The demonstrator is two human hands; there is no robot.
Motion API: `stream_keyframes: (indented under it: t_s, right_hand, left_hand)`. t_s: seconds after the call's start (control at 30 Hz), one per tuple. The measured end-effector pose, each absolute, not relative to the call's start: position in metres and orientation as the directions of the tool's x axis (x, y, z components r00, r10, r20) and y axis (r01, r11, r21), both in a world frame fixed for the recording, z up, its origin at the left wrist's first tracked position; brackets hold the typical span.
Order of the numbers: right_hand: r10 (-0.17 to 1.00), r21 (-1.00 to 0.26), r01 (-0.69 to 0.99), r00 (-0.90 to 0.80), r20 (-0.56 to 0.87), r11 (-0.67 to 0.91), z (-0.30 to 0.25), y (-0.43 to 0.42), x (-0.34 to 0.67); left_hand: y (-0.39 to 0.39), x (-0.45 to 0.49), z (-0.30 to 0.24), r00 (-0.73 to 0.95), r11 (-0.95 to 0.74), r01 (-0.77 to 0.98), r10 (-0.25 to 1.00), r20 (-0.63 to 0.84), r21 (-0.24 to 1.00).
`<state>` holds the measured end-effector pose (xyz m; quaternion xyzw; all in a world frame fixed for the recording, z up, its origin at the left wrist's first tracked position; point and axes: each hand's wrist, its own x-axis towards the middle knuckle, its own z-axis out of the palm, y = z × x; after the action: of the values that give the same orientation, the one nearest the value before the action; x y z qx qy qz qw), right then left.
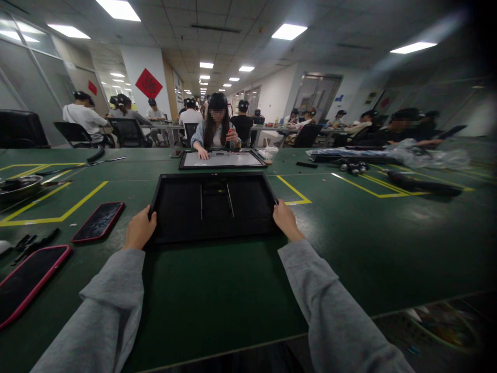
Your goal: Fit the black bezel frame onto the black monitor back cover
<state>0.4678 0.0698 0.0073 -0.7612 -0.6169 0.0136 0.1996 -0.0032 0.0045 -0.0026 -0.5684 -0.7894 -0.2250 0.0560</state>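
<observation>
A wide black monitor frame [178,207], with two thin metal rails standing out in its middle, is in front of me on the green table. My left hand [140,228] grips its left edge, fingers closed round the rim. On the opposite edge, my right hand [286,220] is closed in the same way. Fingertips of both hands are partly hidden behind the frame. Just beyond its far edge lies a flat grey panel with a black border [225,159], where a person opposite rests one hand [202,153].
Two phones with red edges, one nearer [33,282] and one farther [99,221], lie at left by a metal bowl [21,187]. A lidded cup [268,154] stands beyond the frame. Plastic-wrapped parts [349,154] and a black power tool [423,184] are at right.
</observation>
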Motion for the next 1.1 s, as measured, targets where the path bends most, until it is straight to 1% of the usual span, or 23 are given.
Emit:
stream_keyframes:
  t_s: [0.57, 0.83, 0.97, 1.1]
  right_hand:
    - [0.952, -0.297, 0.941, 0.229, 0.205, -0.162, 0.0130, 0.0654, 0.4644]
    - [0.945, -0.290, 0.944, 0.232, 0.232, -0.160, 0.0073, 0.0694, 0.4665]
    - [0.946, -0.289, 0.944, 0.228, 0.232, -0.156, 0.0075, 0.0685, 0.4660]
    - [0.947, -0.297, 0.940, 0.236, 0.219, -0.165, 0.0092, 0.0681, 0.4653]
  left_hand:
    - [0.0013, 0.0013, 0.0012, -0.346, 0.251, 0.921, 0.880, 0.325, 0.299]
    - [0.0015, 0.0024, 0.0002, -0.332, 0.230, 0.924, 0.879, 0.341, 0.306]
    - [0.0023, 0.0011, -0.0011, -0.310, 0.202, 0.930, 0.882, 0.356, 0.307]
    - [0.0021, 0.0012, -0.0005, -0.316, 0.209, 0.926, 0.883, 0.347, 0.314]
